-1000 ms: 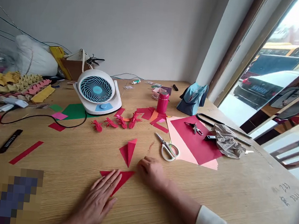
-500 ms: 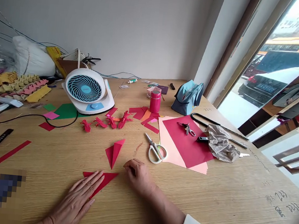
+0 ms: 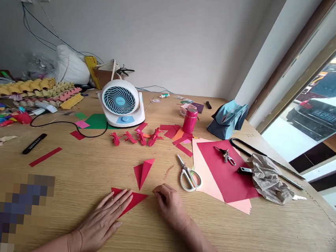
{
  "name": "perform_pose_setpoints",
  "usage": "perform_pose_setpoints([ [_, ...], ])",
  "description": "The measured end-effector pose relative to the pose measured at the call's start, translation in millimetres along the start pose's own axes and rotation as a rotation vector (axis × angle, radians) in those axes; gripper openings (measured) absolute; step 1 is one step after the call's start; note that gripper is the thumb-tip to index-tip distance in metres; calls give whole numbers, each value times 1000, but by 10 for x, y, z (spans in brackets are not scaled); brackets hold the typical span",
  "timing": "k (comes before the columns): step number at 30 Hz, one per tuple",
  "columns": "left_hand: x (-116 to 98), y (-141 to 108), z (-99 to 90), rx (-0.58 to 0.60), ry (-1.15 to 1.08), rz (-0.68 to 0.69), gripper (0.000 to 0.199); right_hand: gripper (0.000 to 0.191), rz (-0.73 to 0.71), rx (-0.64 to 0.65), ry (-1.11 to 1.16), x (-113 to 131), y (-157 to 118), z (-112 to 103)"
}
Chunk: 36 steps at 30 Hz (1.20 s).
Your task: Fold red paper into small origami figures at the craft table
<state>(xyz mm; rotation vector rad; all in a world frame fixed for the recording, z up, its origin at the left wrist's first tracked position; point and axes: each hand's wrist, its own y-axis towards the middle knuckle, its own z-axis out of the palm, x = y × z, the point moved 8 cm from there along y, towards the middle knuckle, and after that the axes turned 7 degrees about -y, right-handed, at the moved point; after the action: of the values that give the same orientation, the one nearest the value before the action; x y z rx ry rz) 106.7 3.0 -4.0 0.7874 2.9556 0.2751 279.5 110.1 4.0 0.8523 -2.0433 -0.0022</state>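
Note:
My left hand lies flat with fingers stretched out over a folded red paper triangle, pressing on it and covering its left part. To the right of the triangle, my right hand rests on the table with its fingers curled in; no object shows in it. A second folded red paper piece, with a raised flap, lies just beyond the triangle. White-handled scissors lie past my right hand, blades pointing away to the left.
Several small red folded paper figures stand in front of a white-and-blue fan. Red and pale pink sheets with keys lie at right, beside a crumpled cloth. A pink flask stands behind. A black marker is at left.
My view has turned to the left, so everything sits farther right in the picture. Both hands keep nearly the same pose and place on the table.

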Motion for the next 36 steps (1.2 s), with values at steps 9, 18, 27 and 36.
perform_pose_setpoints([
  [9, -44, 78, 75, -46, -76, -101, 56, 17, -50, 24, -67, 70, -28, 21],
  [18, 229, 336, -87, -90, -444, -361, 35, 17, -29, 2, -88, 13, -53, 8],
  [27, 307, 479, -129, 134, -543, -546, 25, 17, 128, 27, -39, -56, -42, 45],
  [36, 300, 670, -85, 210, -686, -409, 9, 16, 241, 282, 36, 172, 127, 226],
])
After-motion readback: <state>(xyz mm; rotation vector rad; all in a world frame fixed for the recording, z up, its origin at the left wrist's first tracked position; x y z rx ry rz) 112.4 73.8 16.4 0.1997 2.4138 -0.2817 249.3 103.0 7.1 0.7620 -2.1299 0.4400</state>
